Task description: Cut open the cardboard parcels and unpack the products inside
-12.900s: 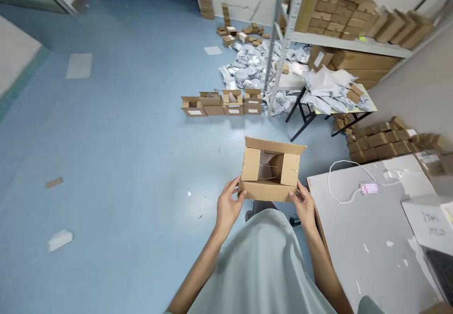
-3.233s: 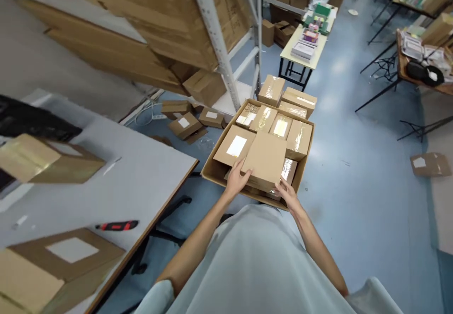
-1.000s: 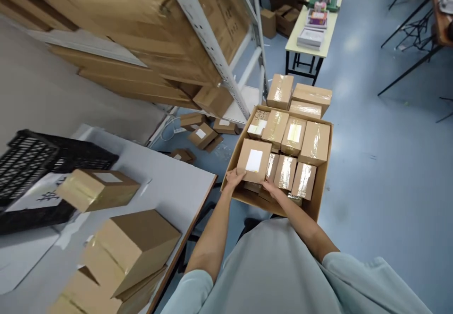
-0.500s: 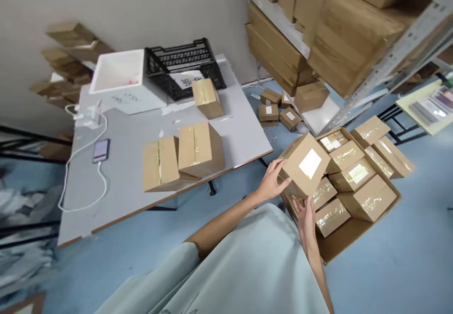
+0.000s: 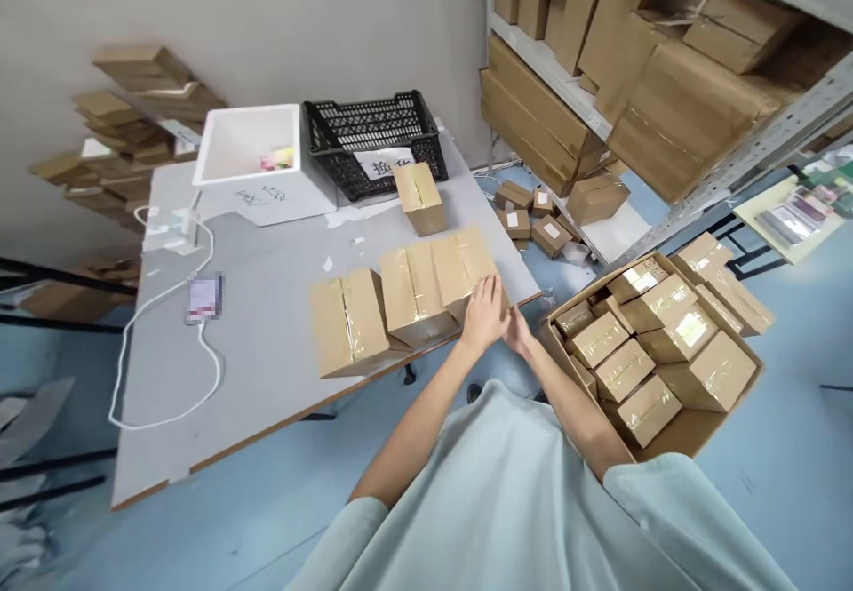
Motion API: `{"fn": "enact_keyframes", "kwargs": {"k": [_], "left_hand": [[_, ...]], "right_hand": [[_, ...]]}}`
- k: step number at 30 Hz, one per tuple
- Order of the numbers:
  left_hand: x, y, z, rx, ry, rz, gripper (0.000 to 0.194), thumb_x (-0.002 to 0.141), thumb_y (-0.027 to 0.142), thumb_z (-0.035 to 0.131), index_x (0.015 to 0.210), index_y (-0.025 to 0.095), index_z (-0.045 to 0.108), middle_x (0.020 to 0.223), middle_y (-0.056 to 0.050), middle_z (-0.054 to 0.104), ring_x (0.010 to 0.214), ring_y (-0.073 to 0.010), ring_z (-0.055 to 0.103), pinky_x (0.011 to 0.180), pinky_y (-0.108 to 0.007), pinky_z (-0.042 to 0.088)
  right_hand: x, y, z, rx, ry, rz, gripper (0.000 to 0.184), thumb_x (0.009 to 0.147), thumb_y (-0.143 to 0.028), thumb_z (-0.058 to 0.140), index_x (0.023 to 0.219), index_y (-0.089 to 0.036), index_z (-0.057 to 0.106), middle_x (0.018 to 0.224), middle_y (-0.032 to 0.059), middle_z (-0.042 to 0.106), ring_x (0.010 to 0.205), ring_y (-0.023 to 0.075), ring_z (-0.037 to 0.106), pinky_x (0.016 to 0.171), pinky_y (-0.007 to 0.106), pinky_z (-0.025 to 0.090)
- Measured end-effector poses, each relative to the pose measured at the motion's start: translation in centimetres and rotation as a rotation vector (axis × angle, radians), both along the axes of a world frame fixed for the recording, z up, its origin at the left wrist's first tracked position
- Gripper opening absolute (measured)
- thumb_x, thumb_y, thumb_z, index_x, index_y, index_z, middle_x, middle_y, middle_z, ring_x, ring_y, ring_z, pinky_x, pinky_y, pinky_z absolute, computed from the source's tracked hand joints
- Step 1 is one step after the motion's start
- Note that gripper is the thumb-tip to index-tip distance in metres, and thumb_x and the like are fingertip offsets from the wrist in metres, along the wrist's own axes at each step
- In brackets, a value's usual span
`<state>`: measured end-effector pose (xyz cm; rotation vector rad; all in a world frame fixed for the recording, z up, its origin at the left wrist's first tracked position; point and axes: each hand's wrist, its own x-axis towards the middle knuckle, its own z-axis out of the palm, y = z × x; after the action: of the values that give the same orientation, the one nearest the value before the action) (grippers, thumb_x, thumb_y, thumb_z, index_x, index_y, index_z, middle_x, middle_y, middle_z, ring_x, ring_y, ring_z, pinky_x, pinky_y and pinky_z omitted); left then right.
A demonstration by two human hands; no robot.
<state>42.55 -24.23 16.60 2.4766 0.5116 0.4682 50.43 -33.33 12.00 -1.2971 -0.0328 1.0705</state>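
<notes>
Box (image 5: 463, 262) reaches the table (image 5: 259, 369), third in a row

Half a second earlier the box was tilted above the carton (image 5: 697, 431); now it stood at the table's near right edge. The left hand (image 5: 485, 311) lay on it with fingers straight and close together, laid against the cardboard rather than curled round it. The right hand (image 5: 518, 331) was at its lower right corner, almost against the left; its fingertips were partly hidden, so I could not tell how firmly it gripped, or whether the box's weight was already on the table. The white label that had faced up was out of sight.

In the carton, at the right, the small boxes (image 5: 623, 369) on the side nearest the table now lay uncovered.

Past the hands, the two taped boxes (image 5: 351, 324) at the edge had become three with the arrival, the new one tight beside its neighbour. By my reading, the carry from carton to table was all but over, with just the release unsettled.

Farther back, a smaller box (image 5: 419, 198) stood before the black crate (image 5: 333, 160), next to the white tub (image 5: 273, 200). Beyond the table, more boxes (image 5: 550, 231) lay on the floor by the loaded shelf (image 5: 550, 62).
</notes>
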Motion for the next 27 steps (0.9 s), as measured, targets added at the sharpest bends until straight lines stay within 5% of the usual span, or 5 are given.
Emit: {"fn": "enact_keyframes", "kwargs": {"k": [5,9,17,22,27], "left_hand": [[-0.4,1.1,-4.2,-0.074,0.145,-0.124,0.064,0.092,0.017,0.057,0.155,0.009,0.066,0.165,-0.028,0.061,0.163,-0.0446,0.051,0.133,-0.069,0.045],[-0.3,-2.4,-7.3,-0.062,0.102,-0.036,0.066,0.095,0.019,0.056,0.16,0.011,0.06,0.168,-0.027,0.057,0.169,-0.0473,0.041,0.138,-0.074,0.034],[10.2,-13.4,-10.8,-0.18,0.083,-0.413,0.058,0.107,0.034,0.05,0.161,0.015,0.06,0.164,-0.023,0.064,0.164,-0.0412,0.05,0.137,-0.064,0.039],[16.0,-23.4,-11.4,-0.209,0.204,-0.685,0.054,0.106,0.036,0.051,0.152,0.015,0.067,0.157,-0.022,0.07,0.156,-0.0412,0.058,0.135,-0.063,0.043],[19.1,-31.4,-11.9,-0.275,0.322,-0.822,0.054,0.104,0.033,0.053,0.153,0.016,0.067,0.157,-0.02,0.07,0.156,-0.0398,0.058,0.137,-0.062,0.04]], "right_hand": [[-0.1,2.1,0.7,0.014,0.125,0.019,0.053,0.104,-0.068,0.07,0.117,-0.018,0.078,0.109,0.0103,0.086,0.125,0.0265,0.077,0.105,0.04,0.062],[1.2,-2.2,1.7,0.044,0.118,-0.097,0.048,0.099,-0.063,0.084,0.11,-0.017,0.082,0.114,0.0114,0.086,0.13,0.0292,0.076,0.105,0.042,0.061],[9.1,-25.0,0.0,-0.331,-0.3,-0.447,0.089,0.076,-0.074,0.097,0.144,-0.02,0.078,0.152,0.0164,0.076,0.155,0.0432,0.063,0.134,0.059,0.045],[12.6,-40.5,-1.4,-0.64,-0.414,-0.634,0.112,0.084,-0.085,0.081,0.171,-0.019,0.056,0.18,0.0189,0.051,0.176,0.0399,0.032,0.144,0.06,0.027],[17.3,-50.5,-2.7,-0.999,-0.422,-0.637,0.109,0.096,-0.077,0.073,0.178,-0.012,0.041,0.192,0.0236,0.024,0.18,0.0428,0.016,0.144,0.062,0.023]]}}
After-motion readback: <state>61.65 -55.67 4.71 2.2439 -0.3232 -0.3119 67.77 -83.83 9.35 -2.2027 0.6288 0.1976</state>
